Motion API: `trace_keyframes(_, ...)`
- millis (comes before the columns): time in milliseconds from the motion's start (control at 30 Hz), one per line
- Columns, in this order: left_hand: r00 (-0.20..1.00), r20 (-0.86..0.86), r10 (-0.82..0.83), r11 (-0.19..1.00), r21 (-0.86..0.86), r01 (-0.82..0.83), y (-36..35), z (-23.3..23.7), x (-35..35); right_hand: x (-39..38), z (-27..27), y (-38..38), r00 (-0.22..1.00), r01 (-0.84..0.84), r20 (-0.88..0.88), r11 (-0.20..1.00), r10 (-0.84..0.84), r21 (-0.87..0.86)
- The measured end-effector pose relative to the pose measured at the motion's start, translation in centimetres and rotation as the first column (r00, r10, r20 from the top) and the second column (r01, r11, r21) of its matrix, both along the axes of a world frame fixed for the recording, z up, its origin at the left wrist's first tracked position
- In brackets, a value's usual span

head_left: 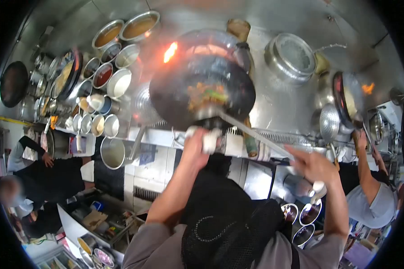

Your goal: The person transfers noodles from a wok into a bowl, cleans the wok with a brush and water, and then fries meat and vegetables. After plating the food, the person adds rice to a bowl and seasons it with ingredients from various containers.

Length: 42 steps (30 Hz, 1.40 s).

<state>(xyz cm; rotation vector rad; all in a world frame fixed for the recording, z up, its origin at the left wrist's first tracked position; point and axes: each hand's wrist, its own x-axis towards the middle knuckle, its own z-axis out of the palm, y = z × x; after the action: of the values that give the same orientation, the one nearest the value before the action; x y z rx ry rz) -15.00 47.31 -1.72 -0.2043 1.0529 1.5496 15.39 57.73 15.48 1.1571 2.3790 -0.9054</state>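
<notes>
My left hand [195,148] is closed round the wok's near side at a white cloth [209,141], which wraps the handle. The dark wok [164,98] is tilted over the burner, with orange and green food [207,95] in its middle. In my right hand [313,165] is the long handle of a ladle [256,136]; the ladle's head sits in the wok at the food's near edge. The ladle and food are blurred by motion. Just left of the wok lies a perforated strainer [146,105], its handle pointing towards me.
Flame [170,52] flares at the wok's far left. Bowls of sauces [103,75] crowd the counter on the left; a large metal pot [294,56] stands to the right. One co-worker [375,197] works at another wok on the right, another person [49,175] stands left.
</notes>
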Motion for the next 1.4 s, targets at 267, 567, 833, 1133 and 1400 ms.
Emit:
trace_keyframes(267,0.979,-0.175,-0.104,0.994,0.016,0.108,-6.8,-4.7,2.8,-0.4,-6.7,-0.9,0.986,0.112,-0.122,0.994,-0.111,0.005)
trace_keyframes(567,1.0,-0.026,-0.016,0.996,0.087,0.019,-1.6,-8.9,1.5,-5.3,-8.2,2.8,0.994,0.105,-0.049,0.983,-0.098,0.15)
trace_keyframes(833,0.983,-0.08,-0.163,0.984,0.065,0.168,2.8,0.8,-2.3,-3.8,-0.6,4.1,0.999,-0.033,-0.015,0.999,0.034,0.042)
trace_keyframes(1133,0.991,-0.118,-0.068,0.995,0.067,0.076,-2.9,-6.3,0.8,-3.9,-10.8,-4.5,0.748,0.423,-0.467,0.881,-0.472,-0.213)
trace_keyframes(1400,0.999,0.011,-0.031,0.983,0.184,0.029,0.5,1.0,-2.6,-10.0,-10.6,-4.2,0.779,0.457,-0.621,0.754,-0.084,0.472)
